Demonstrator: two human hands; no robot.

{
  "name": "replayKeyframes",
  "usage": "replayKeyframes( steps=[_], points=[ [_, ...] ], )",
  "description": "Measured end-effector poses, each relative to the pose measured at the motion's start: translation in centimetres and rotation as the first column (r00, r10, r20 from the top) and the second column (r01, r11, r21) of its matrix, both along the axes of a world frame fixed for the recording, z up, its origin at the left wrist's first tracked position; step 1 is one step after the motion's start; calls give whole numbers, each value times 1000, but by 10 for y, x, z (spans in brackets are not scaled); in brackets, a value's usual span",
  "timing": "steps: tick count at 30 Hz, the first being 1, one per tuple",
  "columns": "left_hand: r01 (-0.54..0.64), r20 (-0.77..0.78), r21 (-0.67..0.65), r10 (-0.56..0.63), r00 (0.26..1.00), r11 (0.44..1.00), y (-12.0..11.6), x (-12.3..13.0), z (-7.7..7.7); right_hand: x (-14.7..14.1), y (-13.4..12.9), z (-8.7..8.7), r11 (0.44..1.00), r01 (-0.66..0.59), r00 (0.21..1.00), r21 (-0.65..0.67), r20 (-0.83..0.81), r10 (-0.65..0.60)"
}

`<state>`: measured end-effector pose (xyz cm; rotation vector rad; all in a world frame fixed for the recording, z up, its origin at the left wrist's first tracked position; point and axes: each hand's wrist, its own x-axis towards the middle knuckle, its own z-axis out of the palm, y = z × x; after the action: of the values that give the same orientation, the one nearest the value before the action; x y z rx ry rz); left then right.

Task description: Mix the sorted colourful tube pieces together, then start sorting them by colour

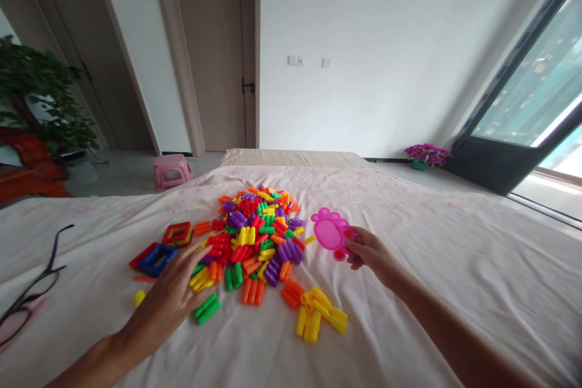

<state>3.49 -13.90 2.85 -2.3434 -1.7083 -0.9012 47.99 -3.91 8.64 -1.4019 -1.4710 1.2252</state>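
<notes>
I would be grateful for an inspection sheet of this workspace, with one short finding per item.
Surface: pale cloth, faintly patterned, wrinkled.
Things in work: pink lobed piece, right of a heap of multicoloured plastic pieces.
Clutter: blue square frame left of the heap; dark-rimmed glasses at the left edge.
Hands: right hand grips the pink lobed piece; left hand is open at the heap's left side.
Cables: nothing seen.
Surroundings: pink stool, leafy plant and brown doors beyond; purple flowers near the far wall.
</notes>
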Motion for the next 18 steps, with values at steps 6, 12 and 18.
replayKeyframes(
  steps=[6, 12, 18],
  points=[
    [-64, -71, -55, 60, 996, 996, -37, 6, -33, 41, -51, -14, 986, -24, 998, -162, 60, 34],
    [3, -46, -128, -8, 999, 992, -29, 60, -31, 23, -93, -22, 965, -92, 994, -244, 31, 103],
    [79, 2, -137, -79, 997, 987, -19, 118, -19, -23, -107, -35, 944, -113, 994, -310, -46, 103]
  ],
)
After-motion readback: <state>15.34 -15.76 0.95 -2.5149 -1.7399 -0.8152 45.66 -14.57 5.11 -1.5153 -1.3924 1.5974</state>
